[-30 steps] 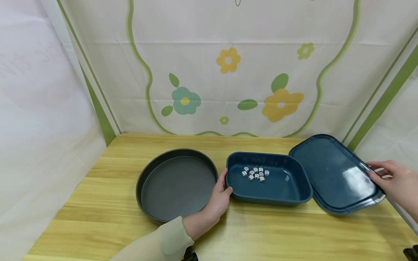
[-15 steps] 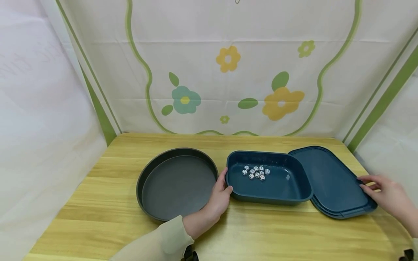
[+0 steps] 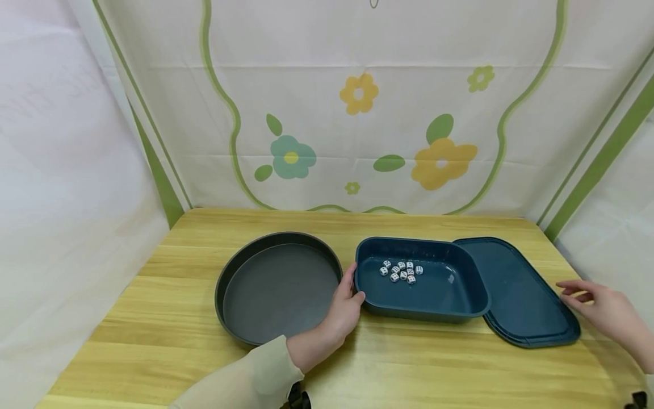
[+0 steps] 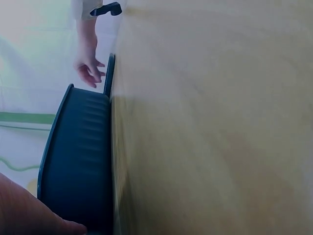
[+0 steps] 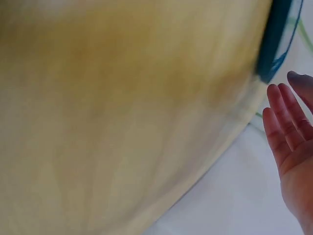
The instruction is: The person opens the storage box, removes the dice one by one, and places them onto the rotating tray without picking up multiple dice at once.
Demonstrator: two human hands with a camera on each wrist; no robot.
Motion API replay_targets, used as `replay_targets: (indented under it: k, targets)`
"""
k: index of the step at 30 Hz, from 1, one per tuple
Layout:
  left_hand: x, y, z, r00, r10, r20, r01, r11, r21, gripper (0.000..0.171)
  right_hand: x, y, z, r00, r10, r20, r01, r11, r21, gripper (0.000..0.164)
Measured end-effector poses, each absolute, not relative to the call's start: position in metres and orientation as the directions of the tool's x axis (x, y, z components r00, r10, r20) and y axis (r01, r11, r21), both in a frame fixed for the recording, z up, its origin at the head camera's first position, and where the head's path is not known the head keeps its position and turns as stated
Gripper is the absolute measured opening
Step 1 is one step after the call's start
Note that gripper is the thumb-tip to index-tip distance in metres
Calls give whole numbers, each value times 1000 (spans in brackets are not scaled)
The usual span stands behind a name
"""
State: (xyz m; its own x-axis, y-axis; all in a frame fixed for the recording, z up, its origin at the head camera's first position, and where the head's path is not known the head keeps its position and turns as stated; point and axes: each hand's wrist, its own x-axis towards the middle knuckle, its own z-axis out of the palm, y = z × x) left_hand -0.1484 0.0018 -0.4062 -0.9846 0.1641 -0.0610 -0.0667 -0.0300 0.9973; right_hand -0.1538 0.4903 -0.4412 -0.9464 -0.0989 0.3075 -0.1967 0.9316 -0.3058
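Observation:
A deep blue rectangular box (image 3: 424, 312) stands on the table, several white dice (image 3: 402, 271) clustered in its left half. My left hand (image 3: 341, 318) holds the box's near left corner, fingers along the end wall and thumb round the front; its other fingers are hidden. To the right of the box lies a matching flat blue lid (image 3: 521, 295), its left edge hidden behind the box. My right hand (image 3: 605, 307) is just beyond the lid's right edge, holding nothing. In the right wrist view its fingers (image 5: 286, 117) are loosely extended.
A round dark grey pan (image 3: 278, 292) sits left of the box, close to my left forearm. The wooden table (image 3: 409, 363) meets a flowered cloth backdrop (image 3: 327, 113) at its back edge. White cloth also hangs at both sides.
My right hand has lowered the lid's raised right side to the table and let go of it. The left hand stays at the box's corner, and the dice have not moved.

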Motion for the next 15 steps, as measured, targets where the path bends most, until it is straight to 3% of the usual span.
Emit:
replay_targets:
  k: [7,15]
  targets:
    - [-149,-4,-401,-978,195,-77,-90,-55,994,64,-159,463,-416,-923,-115,368,-251,904,-346,23]
    - [-147,-28,-378,-957,289,0,-2,-4,1000,64,-167,415,-385,-883,-198,426,-377,840,-391,21]
